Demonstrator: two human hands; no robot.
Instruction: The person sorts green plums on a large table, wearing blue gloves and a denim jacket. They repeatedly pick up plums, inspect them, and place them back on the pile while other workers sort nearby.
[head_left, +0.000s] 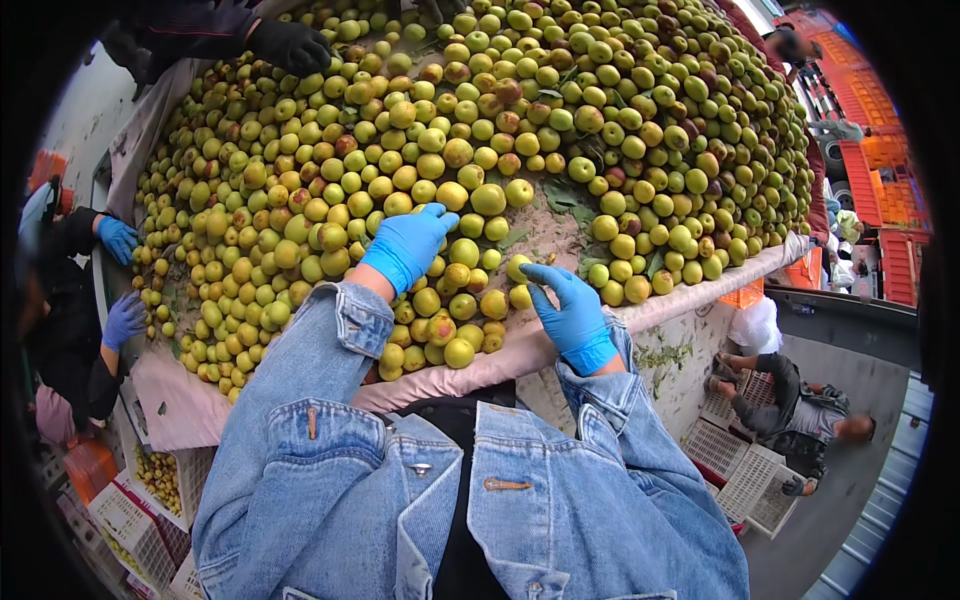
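Note:
A broad heap of small round green-yellow fruit [285, 252], many with reddish-brown patches, covers the cloth-lined surface before me. They look like jujubes. My left hand [410, 243], in a blue glove, rests palm down on the heap, its visible fingers stretched to the right over the fruit; what lies under the palm is hidden. At the bare patch of cloth, my right hand [572, 312], gloved in blue too, has thumb and forefinger apart. Its forefinger tip is at the edge of one yellow-green fruit [517, 267], seemingly touching it.
Pink cloth [470, 377] covers the near edge. A co-worker's black glove [290, 46] is at the far left; another person's blue glove [118, 239] and purple glove [124, 320] are at the left side. White crates [745, 480] and a seated person [800, 415] are lower right; orange crates [880, 150] stand beyond.

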